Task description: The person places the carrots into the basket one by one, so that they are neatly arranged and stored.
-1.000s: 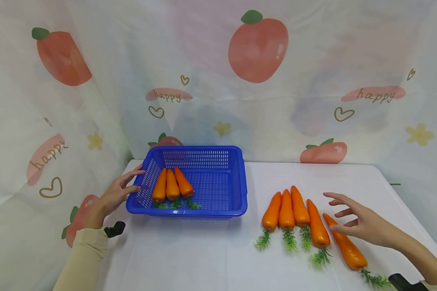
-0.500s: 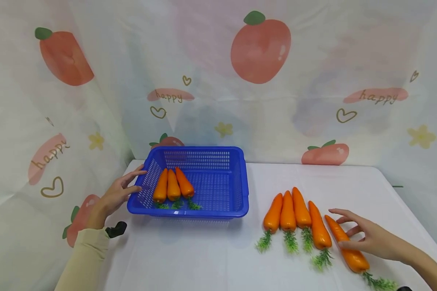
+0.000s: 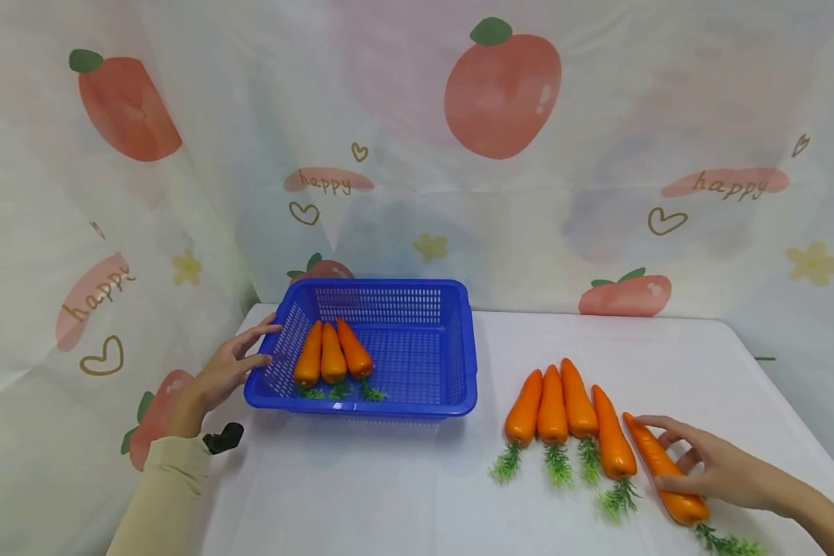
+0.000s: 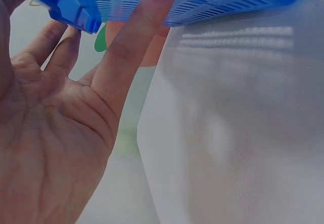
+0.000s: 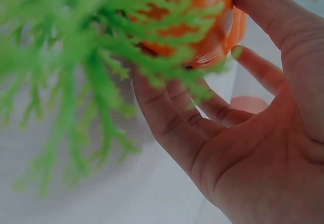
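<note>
Since the earlier frames, we see that the right hand (image 3: 719, 467) has come lower and closer to the desk (image 3: 403, 494), and now it lies on the outermost carrot (image 3: 660, 471) of the row. Its fingers (image 3: 667, 425) and thumb curl around this carrot near the thick end. In the right wrist view the orange end (image 5: 210, 11) sits between thumb and fingers, with the green leaves (image 5: 96, 72) spreading in front; it seems that the carrot lies on the desk, but this view is too close and blurred for us to be sure.

Four more carrots (image 3: 570, 401) lie beside it in a row, close together, with their tips pointing away from us and the leaves toward us.

On the other side, the left hand (image 3: 225, 371) rests against the left rim of the blue basket (image 3: 459, 340). Its fingers are straight and only touch the plastic; the left wrist view shows one fingertip (image 4: 154, 6) pressed on the perforated wall (image 4: 228, 1). Inside the basket we count three carrots (image 3: 330, 355), lying together in the left part.

Behind the desk hangs a printed curtain (image 3: 500, 93) with peaches.
</note>
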Motion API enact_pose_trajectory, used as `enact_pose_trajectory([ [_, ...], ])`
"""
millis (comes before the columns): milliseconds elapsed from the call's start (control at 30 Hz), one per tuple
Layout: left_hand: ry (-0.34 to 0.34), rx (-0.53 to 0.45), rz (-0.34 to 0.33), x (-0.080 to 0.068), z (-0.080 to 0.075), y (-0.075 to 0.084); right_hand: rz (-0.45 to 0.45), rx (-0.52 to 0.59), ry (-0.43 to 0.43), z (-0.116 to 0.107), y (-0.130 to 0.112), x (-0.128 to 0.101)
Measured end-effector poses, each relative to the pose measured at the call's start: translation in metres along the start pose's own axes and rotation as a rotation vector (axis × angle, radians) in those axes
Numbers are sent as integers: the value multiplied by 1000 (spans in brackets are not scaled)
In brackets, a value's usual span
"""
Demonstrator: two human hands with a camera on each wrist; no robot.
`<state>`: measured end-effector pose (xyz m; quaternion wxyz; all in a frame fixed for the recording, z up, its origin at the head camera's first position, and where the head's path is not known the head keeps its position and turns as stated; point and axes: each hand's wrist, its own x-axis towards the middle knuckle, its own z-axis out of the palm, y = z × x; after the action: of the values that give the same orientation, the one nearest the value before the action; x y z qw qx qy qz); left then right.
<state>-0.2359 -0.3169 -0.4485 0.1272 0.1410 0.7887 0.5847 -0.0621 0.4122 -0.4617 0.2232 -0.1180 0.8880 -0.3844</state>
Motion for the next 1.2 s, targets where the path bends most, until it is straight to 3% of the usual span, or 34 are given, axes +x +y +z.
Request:
enact_pose_trajectory([
  [600,1,3,1,0,1,1,64,84,-43,-2,5,-1],
  [1200,15,12,12,-1,2,2,41,105,-66,-5,-1,-1],
])
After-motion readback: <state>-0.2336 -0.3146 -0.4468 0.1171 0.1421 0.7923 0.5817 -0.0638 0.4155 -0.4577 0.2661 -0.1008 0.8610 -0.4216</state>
